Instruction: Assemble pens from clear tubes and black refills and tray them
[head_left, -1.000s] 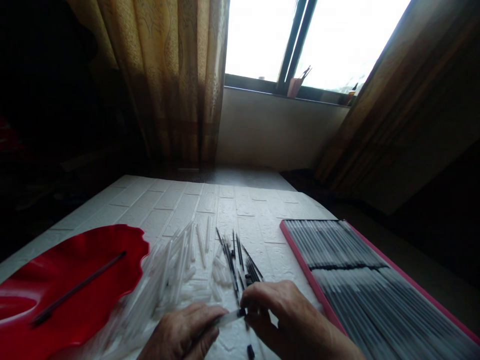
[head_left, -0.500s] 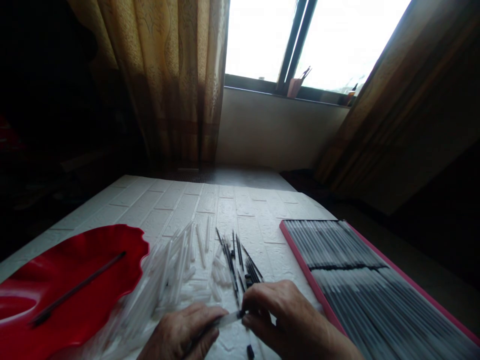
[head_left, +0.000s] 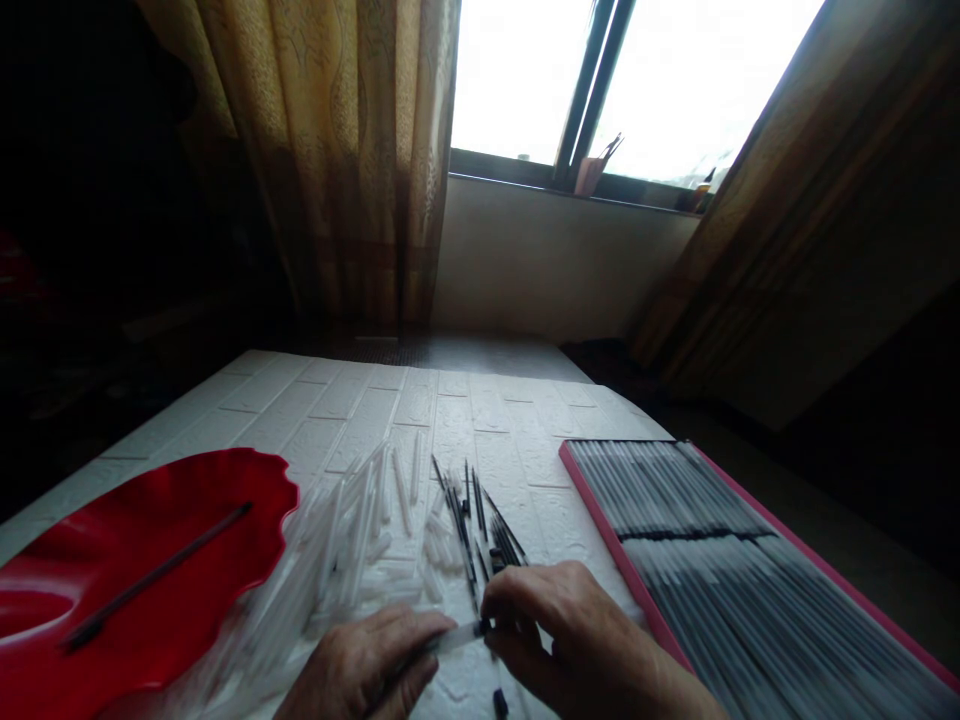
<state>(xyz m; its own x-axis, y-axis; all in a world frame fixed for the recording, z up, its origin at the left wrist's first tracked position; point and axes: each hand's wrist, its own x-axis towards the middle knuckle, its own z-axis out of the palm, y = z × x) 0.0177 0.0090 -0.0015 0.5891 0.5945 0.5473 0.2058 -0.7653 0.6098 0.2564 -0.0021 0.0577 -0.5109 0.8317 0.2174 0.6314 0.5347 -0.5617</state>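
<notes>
Low in the middle, my left hand [head_left: 367, 660] is closed around a clear pen [head_left: 461, 637], which points right with a dark tip end. My right hand [head_left: 574, 625] pinches the black piece at that end between thumb and fingers. Just beyond my left hand lies a loose heap of clear pen barrels [head_left: 356, 530]. Thin black pen refills [head_left: 459, 525] are scattered ahead of my right hand, with small black pieces among them. A small black cap [head_left: 500, 703] lies below, between the hands.
At left, a red wavy-edged dish [head_left: 259, 475] holds one finished-looking dark pen [head_left: 161, 578]. A pink-rimmed box [head_left: 592, 490] at right holds rows of clear pens with dark cores. All stand on a white brick-patterned table cover [head_left: 330, 400]. Behind are curtains [head_left: 367, 150] and a window.
My right hand has shifted very slightly at the pen's dark end. My left hand and everything on the table look the same.
</notes>
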